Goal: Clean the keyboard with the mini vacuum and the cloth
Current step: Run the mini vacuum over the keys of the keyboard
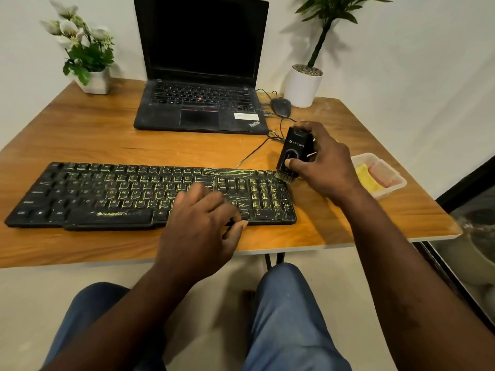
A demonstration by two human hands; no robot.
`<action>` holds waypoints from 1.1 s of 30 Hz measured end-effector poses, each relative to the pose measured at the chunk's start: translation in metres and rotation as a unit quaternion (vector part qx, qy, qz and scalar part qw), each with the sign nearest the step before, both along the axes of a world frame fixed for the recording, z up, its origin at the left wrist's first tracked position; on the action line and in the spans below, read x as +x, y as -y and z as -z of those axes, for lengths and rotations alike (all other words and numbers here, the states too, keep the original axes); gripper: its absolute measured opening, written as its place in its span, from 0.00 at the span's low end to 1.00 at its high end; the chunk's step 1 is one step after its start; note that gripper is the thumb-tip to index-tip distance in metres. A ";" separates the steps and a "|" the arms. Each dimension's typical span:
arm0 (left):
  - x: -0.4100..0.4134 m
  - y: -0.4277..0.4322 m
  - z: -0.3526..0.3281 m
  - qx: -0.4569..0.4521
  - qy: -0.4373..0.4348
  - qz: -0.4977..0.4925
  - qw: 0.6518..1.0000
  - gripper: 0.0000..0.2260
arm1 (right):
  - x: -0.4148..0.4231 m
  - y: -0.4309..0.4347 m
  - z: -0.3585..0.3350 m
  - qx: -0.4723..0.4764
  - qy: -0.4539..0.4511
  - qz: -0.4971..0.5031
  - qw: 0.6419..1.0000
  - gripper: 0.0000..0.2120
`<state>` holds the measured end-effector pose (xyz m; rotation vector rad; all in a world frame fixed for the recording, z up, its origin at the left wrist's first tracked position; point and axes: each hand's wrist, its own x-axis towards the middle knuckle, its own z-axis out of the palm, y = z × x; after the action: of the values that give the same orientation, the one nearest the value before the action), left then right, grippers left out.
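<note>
Head view: the black keyboard [134,194] lies along the near half of the wooden counter [93,129], with yellow-green streaks across its right half.

1. Right hand [326,167]: grips the black mini vacuum [293,153] nearly upright at the keyboard's far right corner. Its fingers wrap the right side of the body and the thumb presses the front panel. The brush tip touches the corner keys.
2. Left hand [203,226]: rests on the keys left of the number pad. Its fingers [198,191] lie close together, lightly bent, and the thumb sits against the near edge.
3. Yellow cloth [368,180]: lies in a clear tray [393,183] at the right edge of the counter, beside a pink item.

An open laptop [201,76], screen dark, stands far of the keyboard, with a mouse [281,107] to its right.
</note>
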<state>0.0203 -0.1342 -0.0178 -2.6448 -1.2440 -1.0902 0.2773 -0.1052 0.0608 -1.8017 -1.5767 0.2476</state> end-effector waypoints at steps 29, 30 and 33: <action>0.001 -0.002 0.003 -0.002 -0.013 -0.011 1.000 0.11 | 0.013 0.060 -0.019 -0.117 -0.054 -0.047 0.991 0.32; 0.001 -0.002 0.003 -0.004 -0.014 -0.012 1.000 0.10 | 0.007 0.060 -0.015 -0.084 -0.041 -0.031 0.995 0.32; 0.001 -0.002 0.002 -0.009 -0.017 -0.012 1.000 0.11 | -0.005 0.063 -0.007 -0.043 0.007 -0.021 0.999 0.33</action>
<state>0.0210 -0.1323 -0.0200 -2.6422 -1.2835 -1.0310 0.2720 -0.1681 0.0681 -1.8409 -1.6371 0.3273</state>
